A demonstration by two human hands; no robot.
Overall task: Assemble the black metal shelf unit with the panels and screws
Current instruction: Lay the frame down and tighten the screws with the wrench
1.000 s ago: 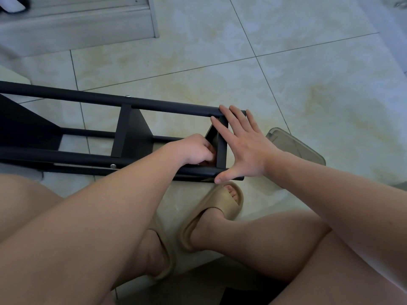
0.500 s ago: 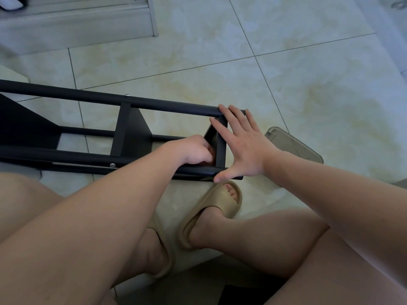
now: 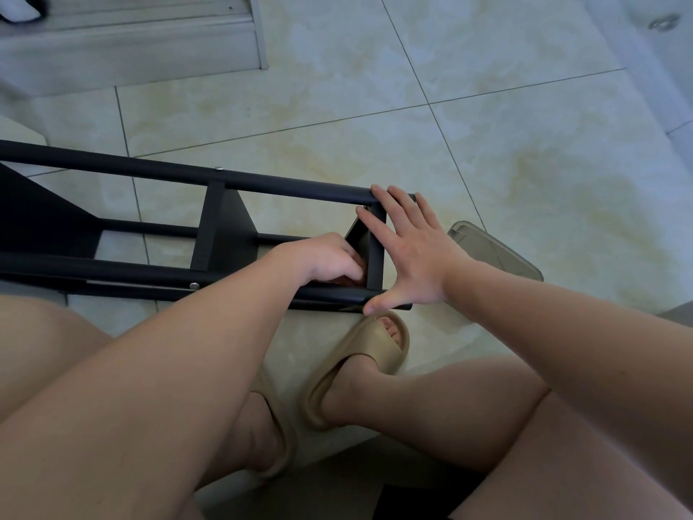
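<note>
Down at nine o'clock, shelf unit (image 3: 221, 234) looks stiff, weighty; right hand (image 3: 408, 253) spread flat on its end, left hand (image 3: 322, 260) curled inside, grasp hidden; hold the rails (image 3: 300, 185).

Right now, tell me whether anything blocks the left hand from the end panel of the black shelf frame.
Nothing visible does. The left hand is at the inner face of the end panel, fingers curled against it; what they hold is hidden. The right hand lies flat on the outer side.
</note>
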